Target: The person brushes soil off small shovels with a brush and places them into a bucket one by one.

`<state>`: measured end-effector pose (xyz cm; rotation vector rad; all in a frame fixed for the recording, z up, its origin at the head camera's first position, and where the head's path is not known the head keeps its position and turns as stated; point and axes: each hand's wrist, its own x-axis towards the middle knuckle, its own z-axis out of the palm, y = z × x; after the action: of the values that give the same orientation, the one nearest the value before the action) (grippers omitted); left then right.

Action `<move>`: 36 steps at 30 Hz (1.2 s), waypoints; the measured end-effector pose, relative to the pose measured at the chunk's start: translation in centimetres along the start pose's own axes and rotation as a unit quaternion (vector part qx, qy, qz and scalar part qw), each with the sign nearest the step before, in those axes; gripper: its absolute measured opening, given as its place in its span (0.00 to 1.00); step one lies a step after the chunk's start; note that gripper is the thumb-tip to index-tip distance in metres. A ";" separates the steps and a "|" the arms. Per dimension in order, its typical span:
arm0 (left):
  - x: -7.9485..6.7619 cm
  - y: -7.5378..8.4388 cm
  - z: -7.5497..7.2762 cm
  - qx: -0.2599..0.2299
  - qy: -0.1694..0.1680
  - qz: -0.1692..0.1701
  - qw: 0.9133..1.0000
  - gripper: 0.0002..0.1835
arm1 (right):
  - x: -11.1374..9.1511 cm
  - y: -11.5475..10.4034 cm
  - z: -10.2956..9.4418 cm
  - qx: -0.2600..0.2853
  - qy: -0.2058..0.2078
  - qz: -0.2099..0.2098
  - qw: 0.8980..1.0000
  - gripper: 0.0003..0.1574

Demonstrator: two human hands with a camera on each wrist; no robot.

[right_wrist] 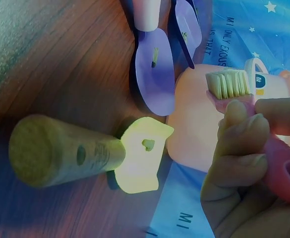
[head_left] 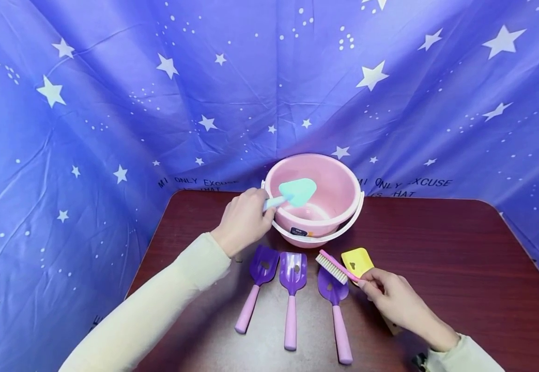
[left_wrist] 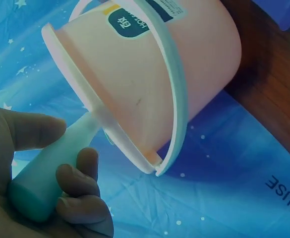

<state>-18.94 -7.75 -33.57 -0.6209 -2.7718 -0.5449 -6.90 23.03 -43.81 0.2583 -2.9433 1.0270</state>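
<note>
My left hand grips the handle of a light turquoise hand trowel. Its blade hangs over the open mouth of a pink bucket; in the left wrist view, fingers and thumb curl round the tapered handle right at the bucket's rim. My right hand pinches the pink handle of a scrubbing brush with pale bristles, held in front of the bucket. In the head view the brush overlaps a purple shovel and lies beside a yellow shovel, whose wooden handle shows in the right wrist view.
Two more purple shovels with pink handles, one at left and one in the middle, lie on the dark red table. The bucket's white handle hangs down its front. A blue starry curtain stands close behind the table.
</note>
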 end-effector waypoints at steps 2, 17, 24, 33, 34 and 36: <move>0.3 0.3 0.1 0.006 -0.004 -0.002 1.000 0.07 | -0.1 0.0 -0.1 0.000 -0.002 0.000 1.000 0.06; 4.0 2.4 1.0 0.033 -0.061 -0.027 0.997 0.11 | -0.5 0.6 -0.2 -0.005 0.007 -0.001 1.000 0.05; 5.1 3.4 1.6 0.049 -0.097 -0.018 0.994 0.10 | -0.8 0.6 -0.6 -0.009 0.009 0.000 1.000 0.05; 6.4 3.7 2.8 0.061 -0.135 -0.035 0.988 0.08 | -0.8 0.6 -1.0 -0.008 -0.003 0.004 1.000 0.05; 6.5 3.7 3.0 0.062 -0.139 -0.035 0.988 0.08 | -0.8 0.6 -1.0 -0.009 -0.001 0.003 1.000 0.05; 6.8 3.6 3.4 0.063 -0.143 -0.035 0.987 0.08 | -0.8 0.6 -1.0 -0.010 0.005 -0.001 1.000 0.05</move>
<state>-23.80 -0.92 -33.35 -0.6194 -3.0777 -0.3112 -6.24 24.22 -43.48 0.2548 -2.9425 0.9939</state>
